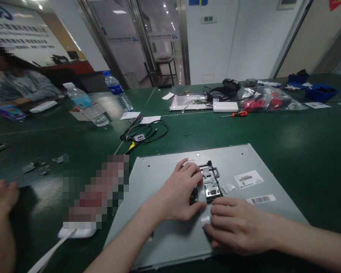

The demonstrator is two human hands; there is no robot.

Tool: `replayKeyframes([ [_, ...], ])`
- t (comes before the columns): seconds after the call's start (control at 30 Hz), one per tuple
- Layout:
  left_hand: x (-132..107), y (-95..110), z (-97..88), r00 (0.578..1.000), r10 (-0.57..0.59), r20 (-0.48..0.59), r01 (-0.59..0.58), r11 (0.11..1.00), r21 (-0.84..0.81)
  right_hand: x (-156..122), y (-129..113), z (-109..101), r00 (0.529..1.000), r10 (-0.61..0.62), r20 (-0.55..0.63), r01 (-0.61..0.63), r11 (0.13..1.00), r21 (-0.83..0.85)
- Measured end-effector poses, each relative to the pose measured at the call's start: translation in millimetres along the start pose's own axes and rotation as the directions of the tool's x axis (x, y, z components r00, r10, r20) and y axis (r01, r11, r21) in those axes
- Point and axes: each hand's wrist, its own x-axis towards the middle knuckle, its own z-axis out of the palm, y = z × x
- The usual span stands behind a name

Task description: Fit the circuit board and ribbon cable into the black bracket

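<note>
A flat grey metal panel (167, 242), like the back of a display, lies on the green table in front of me. A circuit board with a video socket (213, 191) sits in a frame at its middle. My left hand (177, 193) rests over the board's left side, fingers curled and thumb bent beneath; a silvery strip (201, 195) shows between them. My right hand (238, 225) is closed at the board's lower edge, pinching a small piece of silver tape (206, 220). Another silver tape piece (229, 187) lies right of the board, near a white label (248, 179).
Left of the panel lies a long blurred-out object with a white end (76, 231) and white cable. Another person's hand (1, 201) is at the left edge. Further back are black cables (144, 132), two water bottles (86, 104), an orange screwdriver (238, 114) and a plastic bag (272, 99).
</note>
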Motion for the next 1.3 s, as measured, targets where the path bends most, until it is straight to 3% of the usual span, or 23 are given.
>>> replayKeyframes([
  [0.3,-0.2,-0.6,0.1,1.000,0.004,0.015,-0.004,1.000,0.026,-3.0,3.7,-0.7,0.999,0.029,-0.046,-0.030,0.999,-0.024],
  [0.7,-1.4,-2.5,3.2,1.000,0.013,0.002,-0.013,0.999,0.038,-5.6,10.3,2.3,0.991,0.133,0.007,-0.132,0.987,-0.088],
  [1.13,-0.4,-2.3,1.3,1.000,0.021,0.011,-0.021,0.999,0.031,-7.3,12.1,4.9,0.988,0.155,0.013,-0.154,0.983,-0.097],
  [1.3,0.3,-3.1,4.9,0.999,0.008,-0.031,-0.007,0.999,0.032,-8.2,12.1,5.8,0.986,0.163,0.024,-0.160,0.983,-0.092],
])
